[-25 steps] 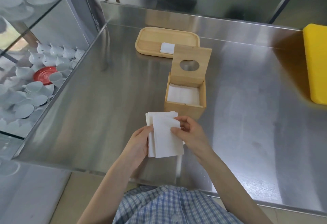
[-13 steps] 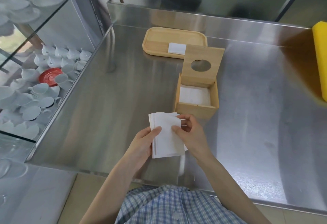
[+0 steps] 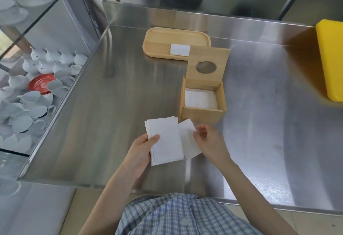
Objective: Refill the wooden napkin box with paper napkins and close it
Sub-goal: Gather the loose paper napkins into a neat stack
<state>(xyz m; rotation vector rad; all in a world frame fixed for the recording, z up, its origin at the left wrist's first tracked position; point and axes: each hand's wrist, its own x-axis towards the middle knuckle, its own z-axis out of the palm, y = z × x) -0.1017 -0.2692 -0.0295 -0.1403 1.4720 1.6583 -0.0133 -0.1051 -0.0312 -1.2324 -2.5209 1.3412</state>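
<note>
The wooden napkin box [image 3: 201, 114] stands on the steel counter, its hinged lid [image 3: 207, 67] with a round hole raised upright at the back. White napkins [image 3: 200, 98] lie inside it. Just in front of the box, my left hand [image 3: 141, 150] grips a stack of white paper napkins [image 3: 165, 143] by its left edge. My right hand [image 3: 209, 143] pinches a single napkin [image 3: 188, 141] pulled off to the right of the stack.
A wooden tray [image 3: 157, 44] with one folded napkin [image 3: 179, 49] sits behind the box near the counter's back wall. A yellow block [image 3: 331, 58] lies at the right edge. Left of the counter, a glass shelf unit holds white cups [image 3: 35, 95] and a red saucer [image 3: 41, 86].
Both hands held the stack together before. Now my right hand has drawn one napkin off to the right while my left keeps the stack.
</note>
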